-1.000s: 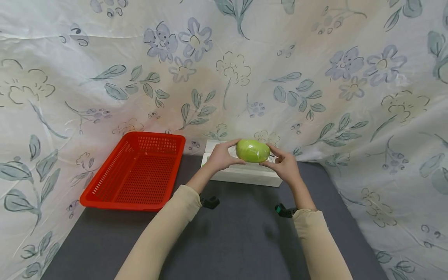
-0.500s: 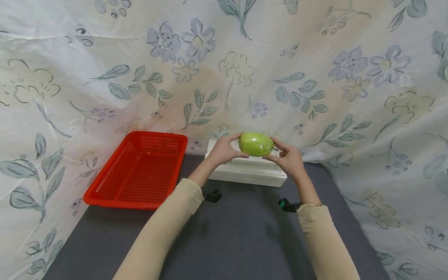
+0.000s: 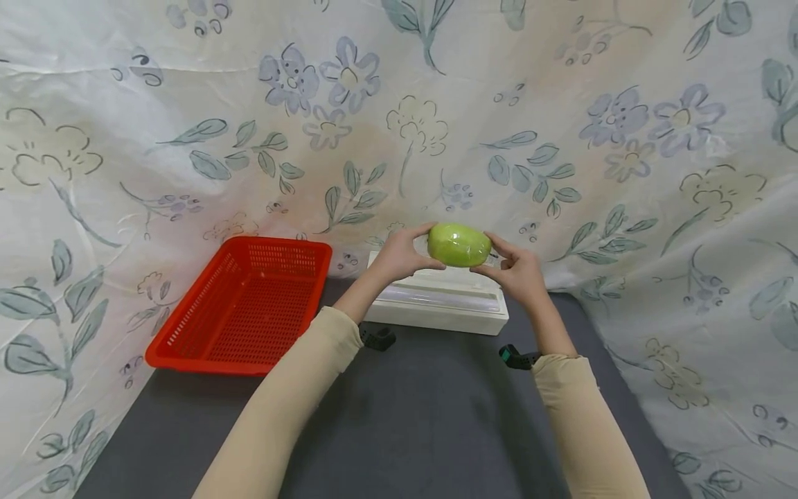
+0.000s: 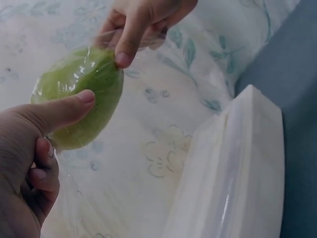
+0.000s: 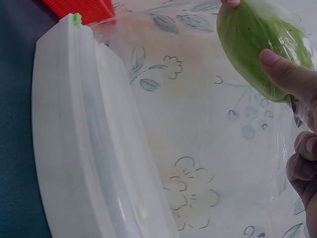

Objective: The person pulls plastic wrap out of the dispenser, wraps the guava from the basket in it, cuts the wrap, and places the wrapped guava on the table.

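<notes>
A smooth, oval green fruit, wrapped in clear cling film, is held up over the back of the table. My left hand grips its left end, the thumb lying across its side in the left wrist view. At the other end my right hand pinches it between thumb and fingers. A dark stem shows beside the right thumb. Below the fruit stands a white cling film dispenser, a strip of film visible along its length. Loose film trails from the fruit near both hands.
A red plastic basket with slotted walls stands to the left of the dispenser. The grey table runs up to a floral cloth hanging behind and along the sides.
Both hands have raised the wrapped fruit and moved it slightly right, away from the dispenser. More of the dispenser's top and film strip shows now. The basket stays in place.
</notes>
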Motion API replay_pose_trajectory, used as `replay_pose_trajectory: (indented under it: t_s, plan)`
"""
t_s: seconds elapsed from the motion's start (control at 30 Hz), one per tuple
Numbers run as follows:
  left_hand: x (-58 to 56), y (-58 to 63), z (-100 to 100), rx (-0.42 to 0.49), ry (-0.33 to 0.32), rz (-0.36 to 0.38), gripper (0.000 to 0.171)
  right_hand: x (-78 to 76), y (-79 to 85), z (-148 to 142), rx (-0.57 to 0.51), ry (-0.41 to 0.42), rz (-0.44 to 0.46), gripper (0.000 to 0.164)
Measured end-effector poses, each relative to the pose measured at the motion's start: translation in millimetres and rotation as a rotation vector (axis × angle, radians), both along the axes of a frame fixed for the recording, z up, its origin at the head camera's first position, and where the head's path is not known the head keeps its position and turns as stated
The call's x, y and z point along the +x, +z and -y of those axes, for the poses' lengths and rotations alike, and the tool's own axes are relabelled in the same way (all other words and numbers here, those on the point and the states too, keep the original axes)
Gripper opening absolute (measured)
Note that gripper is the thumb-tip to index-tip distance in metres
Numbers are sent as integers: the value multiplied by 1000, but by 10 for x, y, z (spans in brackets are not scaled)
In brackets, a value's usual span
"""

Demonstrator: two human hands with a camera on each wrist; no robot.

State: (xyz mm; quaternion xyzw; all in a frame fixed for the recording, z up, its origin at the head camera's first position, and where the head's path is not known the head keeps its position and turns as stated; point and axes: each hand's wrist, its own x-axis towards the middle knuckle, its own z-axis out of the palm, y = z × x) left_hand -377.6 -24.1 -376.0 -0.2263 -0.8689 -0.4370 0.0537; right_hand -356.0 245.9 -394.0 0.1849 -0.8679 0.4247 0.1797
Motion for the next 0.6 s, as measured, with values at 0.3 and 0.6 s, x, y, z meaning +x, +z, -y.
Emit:
replay_pose_trajectory:
  t_s: [0.3, 0.6]
  plan:
    - [-22, 193, 2, -9, -5, -27, 91, -64, 174, -1, 20, -3, -52, 73]
    - [-61, 267, 5, 13, -4, -16, 91, -94, 277, 10, 51, -22, -58, 73]
